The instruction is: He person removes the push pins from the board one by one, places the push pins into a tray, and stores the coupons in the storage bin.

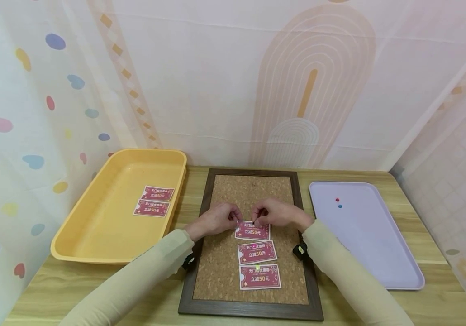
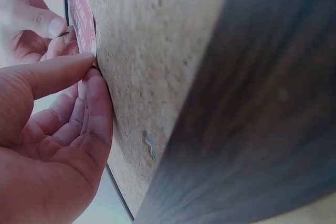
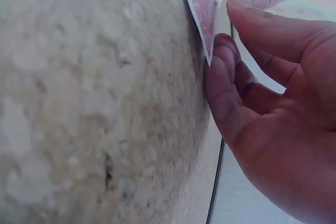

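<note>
On the corkboard (image 1: 221,271), my left hand (image 1: 221,218) pinches the upper left corner of a red coupon (image 1: 253,232) between thumb and forefinger. My right hand (image 1: 275,213) is at the coupon's top edge, thumb and finger pinching a small dark push pin (image 2: 64,33). In the right wrist view the near corner of the coupon lies against the fingers (image 3: 223,87) of that hand. Below it on the cork are a middle coupon (image 1: 257,253) with a pink pin (image 1: 254,246) and a lowest coupon (image 1: 260,277) with a yellow-green pin (image 1: 258,267).
To the left stands a yellow tray (image 1: 94,226) holding two more coupons (image 1: 151,208). A pale purple tray (image 1: 371,244) at the right holds a red pin (image 1: 337,199) and a blue pin (image 1: 340,206). A dark wooden frame (image 1: 253,310) borders the cork.
</note>
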Demonstrator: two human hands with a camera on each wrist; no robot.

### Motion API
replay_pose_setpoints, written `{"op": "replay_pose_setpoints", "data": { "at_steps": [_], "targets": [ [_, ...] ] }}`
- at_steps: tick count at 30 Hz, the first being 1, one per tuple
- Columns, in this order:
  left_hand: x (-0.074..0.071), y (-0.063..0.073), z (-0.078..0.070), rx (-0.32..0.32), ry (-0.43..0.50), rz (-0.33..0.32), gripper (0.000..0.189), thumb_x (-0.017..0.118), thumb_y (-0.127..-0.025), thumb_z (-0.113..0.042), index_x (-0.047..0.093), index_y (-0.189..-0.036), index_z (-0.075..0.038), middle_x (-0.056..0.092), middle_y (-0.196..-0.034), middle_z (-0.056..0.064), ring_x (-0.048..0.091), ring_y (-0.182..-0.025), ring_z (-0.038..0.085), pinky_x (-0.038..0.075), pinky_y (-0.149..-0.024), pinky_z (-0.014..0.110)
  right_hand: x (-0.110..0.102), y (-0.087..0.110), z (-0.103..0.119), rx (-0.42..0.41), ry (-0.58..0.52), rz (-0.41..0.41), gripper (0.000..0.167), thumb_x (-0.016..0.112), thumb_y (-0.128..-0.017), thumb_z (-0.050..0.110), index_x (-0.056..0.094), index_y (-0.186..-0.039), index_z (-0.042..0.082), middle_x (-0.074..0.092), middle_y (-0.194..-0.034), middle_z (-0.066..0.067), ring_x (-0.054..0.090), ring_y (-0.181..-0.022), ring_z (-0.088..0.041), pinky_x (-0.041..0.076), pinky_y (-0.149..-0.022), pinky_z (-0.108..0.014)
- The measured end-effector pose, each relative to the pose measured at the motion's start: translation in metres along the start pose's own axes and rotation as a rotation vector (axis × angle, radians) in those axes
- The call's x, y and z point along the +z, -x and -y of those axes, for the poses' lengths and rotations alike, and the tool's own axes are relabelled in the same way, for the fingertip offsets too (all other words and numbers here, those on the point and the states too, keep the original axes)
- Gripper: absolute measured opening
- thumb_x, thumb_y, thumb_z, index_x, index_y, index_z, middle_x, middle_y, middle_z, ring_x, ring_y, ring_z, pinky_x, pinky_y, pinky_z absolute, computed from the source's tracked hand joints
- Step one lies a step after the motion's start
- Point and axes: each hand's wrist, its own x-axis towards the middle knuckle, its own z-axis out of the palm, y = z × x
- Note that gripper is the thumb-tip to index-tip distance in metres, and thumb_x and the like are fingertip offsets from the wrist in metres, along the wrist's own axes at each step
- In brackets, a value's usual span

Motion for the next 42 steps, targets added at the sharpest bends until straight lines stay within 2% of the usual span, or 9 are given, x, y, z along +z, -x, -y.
{"op": "replay_pose_setpoints", "data": {
  "at_steps": [4,11,20,27,37,42],
  "targets": [
    [0.001,0.001,-0.001,-0.007,-0.008,-0.023,0.014,0.068,-0.088,0.003,0.075,-0.096,-0.006,0.07,-0.086,-0.001,0.057,-0.073,0.009,0.046,-0.065,0.024,-0.003,0.005,-0.001,0.0,-0.025,-0.038,0.004,0.068,-0.098,0.003,0.07,-0.095,0.003,0.067,-0.089,0.0,0.059,-0.081,-0.01,0.05,-0.076,-0.027],
    [-0.001,0.005,-0.005,-0.014,0.009,-0.072,0.007,0.071,-0.09,-0.002,0.076,-0.095,-0.006,0.07,-0.084,0.0,0.059,-0.073,0.01,0.047,-0.064,0.026,-0.01,0.018,0.002,-0.017,-0.03,-0.158,0.005,0.067,-0.098,0.004,0.072,-0.097,0.005,0.068,-0.09,0.0,0.059,-0.08,-0.012,0.049,-0.072,-0.029],
    [-0.009,0.01,-0.006,0.053,0.051,-0.14,0.006,0.07,-0.093,-0.005,0.076,-0.094,-0.006,0.069,-0.085,0.0,0.059,-0.074,0.011,0.05,-0.066,0.026,-0.015,0.033,0.002,-0.046,-0.015,-0.299,0.005,0.067,-0.1,0.007,0.071,-0.098,0.008,0.07,-0.094,0.0,0.062,-0.085,-0.014,0.05,-0.076,-0.03],
    [-0.019,0.019,-0.009,0.015,0.119,-0.172,0.007,0.069,-0.095,-0.007,0.075,-0.094,-0.011,0.068,-0.088,-0.001,0.058,-0.077,0.013,0.049,-0.068,0.029,-0.019,0.047,0.004,-0.051,-0.056,-0.342,0.005,0.065,-0.102,0.006,0.07,-0.102,0.005,0.071,-0.099,-0.008,0.062,-0.087,-0.018,0.051,-0.076,-0.031],
    [-0.031,0.034,-0.005,0.026,0.21,-0.212,0.008,0.068,-0.097,-0.008,0.075,-0.099,-0.006,0.07,-0.091,0.002,0.06,-0.079,0.016,0.05,-0.067,0.029,-0.023,0.066,0.005,-0.018,-0.096,-0.404,0.005,0.065,-0.102,0.008,0.069,-0.104,0.005,0.069,-0.102,-0.007,0.061,-0.087,-0.022,0.051,-0.073,-0.029],
    [-0.037,0.043,-0.004,0.029,0.231,-0.246,0.009,0.07,-0.098,-0.011,0.075,-0.104,-0.008,0.07,-0.095,0.002,0.059,-0.081,0.017,0.051,-0.068,0.03,-0.027,0.078,0.003,-0.003,-0.084,-0.449,0.004,0.066,-0.102,0.007,0.069,-0.104,0.007,0.069,-0.099,-0.005,0.059,-0.082,-0.019,0.05,-0.07,-0.028]
  ]
}}
